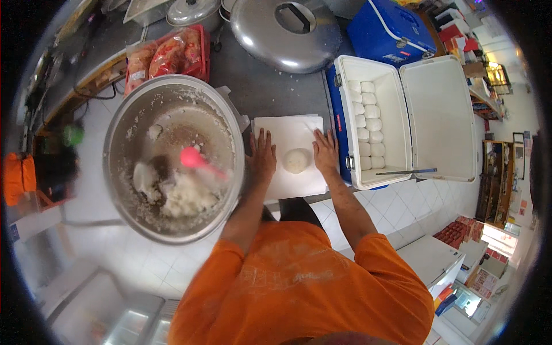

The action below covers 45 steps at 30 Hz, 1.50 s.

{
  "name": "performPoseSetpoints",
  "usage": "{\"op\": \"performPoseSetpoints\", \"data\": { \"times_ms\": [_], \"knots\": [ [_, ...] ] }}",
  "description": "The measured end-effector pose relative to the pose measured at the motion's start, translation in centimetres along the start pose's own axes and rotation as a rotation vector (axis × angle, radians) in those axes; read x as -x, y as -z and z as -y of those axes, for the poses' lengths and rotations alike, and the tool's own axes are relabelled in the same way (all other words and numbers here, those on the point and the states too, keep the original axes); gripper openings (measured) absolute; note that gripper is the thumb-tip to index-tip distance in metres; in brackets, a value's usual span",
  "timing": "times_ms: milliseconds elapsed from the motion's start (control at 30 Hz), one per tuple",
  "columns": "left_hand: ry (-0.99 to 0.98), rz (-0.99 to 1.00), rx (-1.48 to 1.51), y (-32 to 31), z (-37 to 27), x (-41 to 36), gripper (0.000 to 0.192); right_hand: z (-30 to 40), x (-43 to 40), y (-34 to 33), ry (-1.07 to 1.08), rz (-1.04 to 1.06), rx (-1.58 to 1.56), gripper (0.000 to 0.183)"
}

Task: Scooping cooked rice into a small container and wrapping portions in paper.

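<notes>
A rounded mound of what looks like cooked rice [296, 161] sits on a stack of white paper sheets [297, 187] at the counter's front edge. My left hand [263, 154] lies along the left side of the sheets, fingers apart and holding nothing. On the opposite side, my right hand [325, 151] rests at the paper's right edge with its fingers spread. Neither hand touches the mound. To the left is a large metal pot [110, 142] with a heap of white rice [187, 198] and a pink scoop [193, 158] inside.
Right of the paper, an open cooler [394, 129] holds rows of white wrapped bundles [375, 125]. A closed blue cooler [388, 34] stands behind it. A large metal lid [258, 30] lies farther back. A red crate [206, 56] holds bagged food [166, 56] behind the pot.
</notes>
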State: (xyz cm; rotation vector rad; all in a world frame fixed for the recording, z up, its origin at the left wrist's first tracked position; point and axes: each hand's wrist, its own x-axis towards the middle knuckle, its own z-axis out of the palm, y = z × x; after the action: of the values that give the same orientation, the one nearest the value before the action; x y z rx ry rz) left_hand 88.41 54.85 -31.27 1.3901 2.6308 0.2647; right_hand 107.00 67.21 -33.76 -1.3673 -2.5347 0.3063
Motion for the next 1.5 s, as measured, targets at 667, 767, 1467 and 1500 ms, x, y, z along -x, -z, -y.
{"op": "performPoseSetpoints", "data": {
  "times_ms": [667, 767, 1467, 1500],
  "knots": [
    [0.119, -0.185, 1.097, 3.1, -0.2, -0.5, 0.057, 2.0, -4.5, 8.9, 0.189, 0.118, -0.244, 0.070],
    [0.085, 0.119, 1.058, 3.9, 0.7, 0.2, 0.054, 2.7, -5.1, 8.3, 0.410, 0.110, -0.128, 0.059],
    [-0.426, 0.194, -0.062, 8.1, -5.1, 6.0, 0.081, -1.5, 2.8, 3.1, 0.402, -0.109, -0.080, 0.029],
    [-0.411, 0.213, -0.069, 6.9, -4.9, 6.3, 0.081, -1.5, 2.7, 3.0, 0.390, -0.103, -0.083, 0.031]
  ]
}}
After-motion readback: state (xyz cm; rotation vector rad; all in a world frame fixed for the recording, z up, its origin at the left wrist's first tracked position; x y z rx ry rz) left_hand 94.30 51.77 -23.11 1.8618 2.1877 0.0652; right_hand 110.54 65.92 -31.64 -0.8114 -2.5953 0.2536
